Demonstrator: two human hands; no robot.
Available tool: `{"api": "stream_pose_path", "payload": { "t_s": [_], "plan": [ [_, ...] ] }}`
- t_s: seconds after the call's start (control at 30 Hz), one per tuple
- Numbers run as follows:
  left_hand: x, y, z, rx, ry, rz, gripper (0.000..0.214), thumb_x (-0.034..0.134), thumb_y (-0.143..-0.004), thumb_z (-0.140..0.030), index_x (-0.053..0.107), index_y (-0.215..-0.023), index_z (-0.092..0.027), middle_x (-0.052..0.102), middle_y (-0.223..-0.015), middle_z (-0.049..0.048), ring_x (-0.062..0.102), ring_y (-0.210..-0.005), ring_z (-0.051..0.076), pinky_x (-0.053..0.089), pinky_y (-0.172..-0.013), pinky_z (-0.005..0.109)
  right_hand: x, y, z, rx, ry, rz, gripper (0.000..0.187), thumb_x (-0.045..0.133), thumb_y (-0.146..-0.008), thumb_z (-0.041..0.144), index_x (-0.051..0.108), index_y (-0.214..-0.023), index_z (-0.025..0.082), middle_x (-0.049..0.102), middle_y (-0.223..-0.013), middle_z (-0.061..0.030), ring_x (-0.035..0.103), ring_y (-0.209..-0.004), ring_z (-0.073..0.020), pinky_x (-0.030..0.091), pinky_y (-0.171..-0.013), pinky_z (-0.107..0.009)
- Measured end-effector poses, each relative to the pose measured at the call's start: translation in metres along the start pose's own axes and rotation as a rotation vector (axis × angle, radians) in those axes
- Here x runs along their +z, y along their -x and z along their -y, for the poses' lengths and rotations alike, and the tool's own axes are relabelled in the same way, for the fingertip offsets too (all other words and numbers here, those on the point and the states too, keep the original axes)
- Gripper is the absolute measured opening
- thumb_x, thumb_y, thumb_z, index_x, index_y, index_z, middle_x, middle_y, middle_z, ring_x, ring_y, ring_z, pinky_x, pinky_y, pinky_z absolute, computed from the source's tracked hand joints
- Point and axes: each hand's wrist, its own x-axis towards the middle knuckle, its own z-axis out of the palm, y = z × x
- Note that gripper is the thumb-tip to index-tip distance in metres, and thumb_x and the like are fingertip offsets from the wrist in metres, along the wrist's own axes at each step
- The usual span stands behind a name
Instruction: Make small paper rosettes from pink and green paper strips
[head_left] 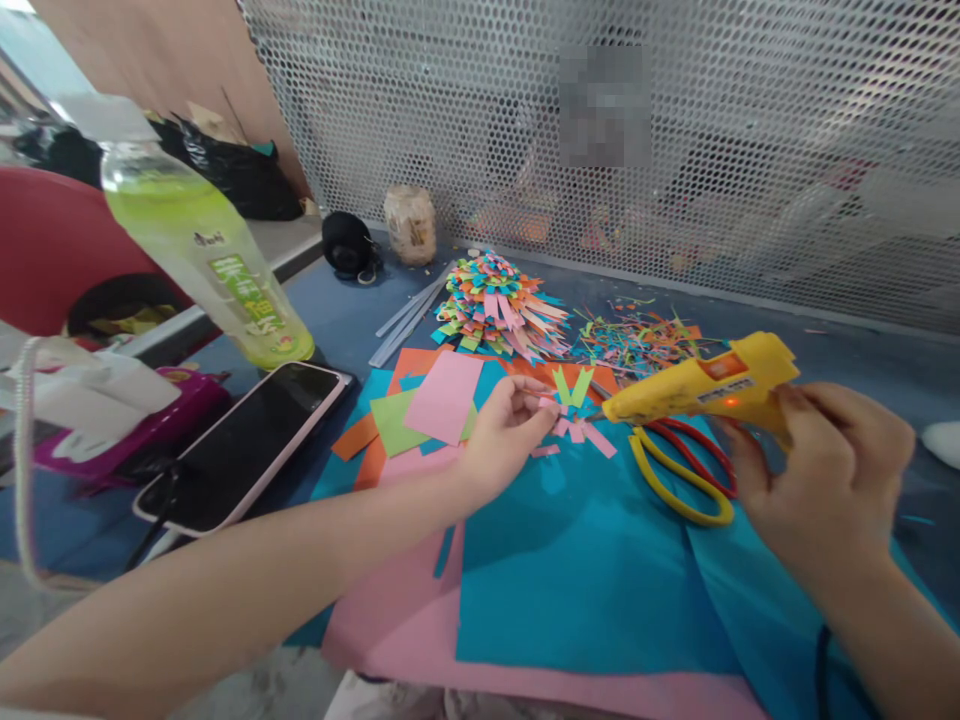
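Note:
My right hand (825, 460) is wrapped round a yellow hot glue gun (697, 380), whose nozzle points left. Its small orange light is lit. Close to the nozzle, my left hand (510, 430) pinches a pink fringed paper piece (576, 428). Just behind it are green paper strips (574, 385) in a V. Below the glue gun lie scissors (686, 490) with yellow and red handles, their blades mostly hidden. Beneath everything spread blue paper sheets (585, 580) and a pink sheet (397, 620). Beside my left hand rests a pink paper rectangle (445, 397) on a green one (394, 420).
Behind my hands sits a heap of colourful fringed paper (499, 305), with thin paper scraps (637, 340) to its right. Clear glue sticks (409, 320) lie nearby. A phone (247, 445), a green drink bottle (210, 240) and a purple box (120, 425) stand left. A perforated metal panel (465, 110) closes the back.

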Motion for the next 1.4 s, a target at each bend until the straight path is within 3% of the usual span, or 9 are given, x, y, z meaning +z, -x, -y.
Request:
{"api": "stream_pose_path", "payload": {
  "t_s": [0.4, 0.57, 0.97, 1.4],
  "plan": [
    [0.0005, -0.0008, -0.0007, -0.003, 0.019, 0.002, 0.029, 0.065, -0.071, -0.032, 0.047, -0.090, -0.019, 0.049, -0.069, -0.0057, 0.049, -0.055, 0.005, 0.052, -0.049, 0.020, -0.0001, 0.0014, -0.0017, -0.001, -0.007, -0.015, 0.078, 0.069, -0.071, 0.030, 0.031, -0.138, 0.019, 0.056, -0.105, -0.0156, 0.058, -0.091, -0.0283, 0.046, -0.078, -0.041],
    [0.0001, -0.0018, 0.0003, 0.023, 0.015, -0.006, 0.028, 0.065, -0.071, -0.031, 0.048, -0.089, -0.018, 0.050, -0.068, -0.0055, 0.049, -0.054, 0.004, 0.046, -0.046, 0.015, -0.0002, 0.0028, -0.0016, -0.015, -0.004, -0.009, 0.078, 0.069, -0.071, 0.030, 0.030, -0.138, 0.021, 0.057, -0.104, -0.0151, 0.059, -0.088, -0.0273, 0.047, -0.077, -0.041],
    [0.0012, -0.0014, -0.0004, 0.006, 0.023, -0.005, 0.034, 0.067, -0.068, -0.036, 0.047, -0.089, -0.019, 0.049, -0.069, -0.0054, 0.048, -0.055, 0.006, 0.052, -0.048, 0.020, -0.0030, -0.0026, -0.0013, -0.016, 0.036, 0.005, 0.072, 0.069, -0.071, 0.031, 0.034, -0.133, 0.019, 0.059, -0.098, -0.0162, 0.062, -0.083, -0.0289, 0.049, -0.071, -0.041],
    [0.0015, -0.0005, -0.0010, 0.009, 0.005, -0.006, 0.026, 0.065, -0.071, -0.030, 0.048, -0.088, -0.018, 0.048, -0.070, -0.0055, 0.048, -0.056, 0.005, 0.049, -0.047, 0.018, -0.0035, -0.0003, 0.0007, -0.017, 0.042, 0.000, 0.070, 0.068, -0.073, 0.031, 0.034, -0.132, 0.020, 0.059, -0.101, -0.0162, 0.061, -0.085, -0.0285, 0.049, -0.075, -0.041]
  ]
}}
